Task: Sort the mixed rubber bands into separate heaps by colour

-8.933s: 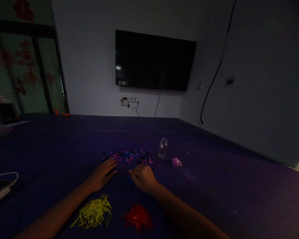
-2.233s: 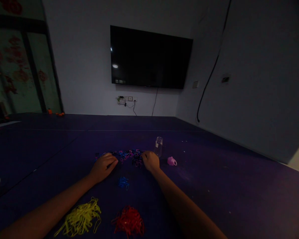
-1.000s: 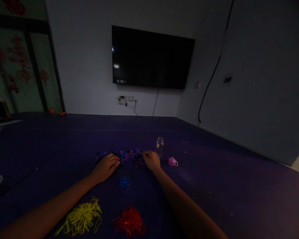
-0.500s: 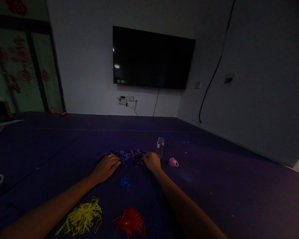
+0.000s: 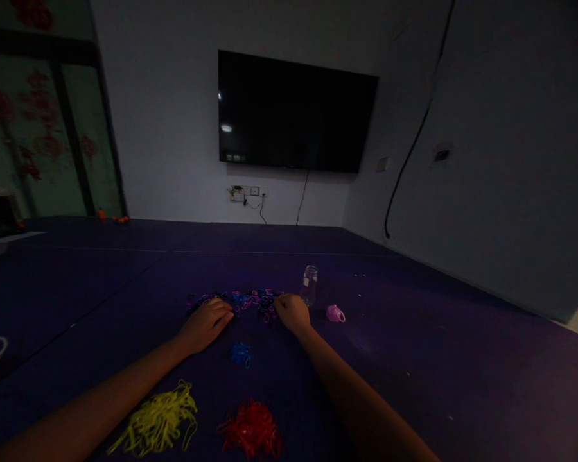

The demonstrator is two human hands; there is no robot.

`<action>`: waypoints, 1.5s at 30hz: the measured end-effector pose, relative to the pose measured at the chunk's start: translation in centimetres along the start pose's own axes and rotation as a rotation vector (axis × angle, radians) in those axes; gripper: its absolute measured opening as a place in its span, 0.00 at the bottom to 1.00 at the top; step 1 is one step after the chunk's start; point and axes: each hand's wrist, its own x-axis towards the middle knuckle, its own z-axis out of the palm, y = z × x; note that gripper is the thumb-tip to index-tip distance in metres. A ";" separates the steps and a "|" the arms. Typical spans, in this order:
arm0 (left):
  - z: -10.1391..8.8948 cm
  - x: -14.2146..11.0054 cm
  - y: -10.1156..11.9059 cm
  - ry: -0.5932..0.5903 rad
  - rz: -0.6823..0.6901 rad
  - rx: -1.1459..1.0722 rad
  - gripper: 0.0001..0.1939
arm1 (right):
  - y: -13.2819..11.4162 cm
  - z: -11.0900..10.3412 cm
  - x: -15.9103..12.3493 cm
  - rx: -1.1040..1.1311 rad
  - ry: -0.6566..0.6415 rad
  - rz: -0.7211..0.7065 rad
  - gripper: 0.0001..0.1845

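Pink, blue and black bands [image 5: 253, 298] strewn between left hand [image 5: 206, 324] and right hand [image 5: 293, 313], beyond small blue pile [image 5: 239, 352]; apart or clamped, cannot tell.

Man, this is dim. A round white glare sits on the TV screen [image 5: 298, 112] at 11 o'clock, with some faint pale squares below it. The glass door [image 5: 33, 147] at 10 glows dull green, there's a pale patch around 3:30, and the 2 o'clock corner fades to black. The yellow strands [image 5: 161, 420] at 7 and red strands [image 5: 251, 430] at 6 pop okay, but the small loops [image 5: 253, 298] just below center are murky mush. Wide-angle stretch skews the edges too.
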 end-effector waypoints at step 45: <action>1.0 -0.3 -1.2 -0.151 -0.087 0.161 0.19 | -2.6 0.3 -0.8 0.203 0.108 -0.128 0.17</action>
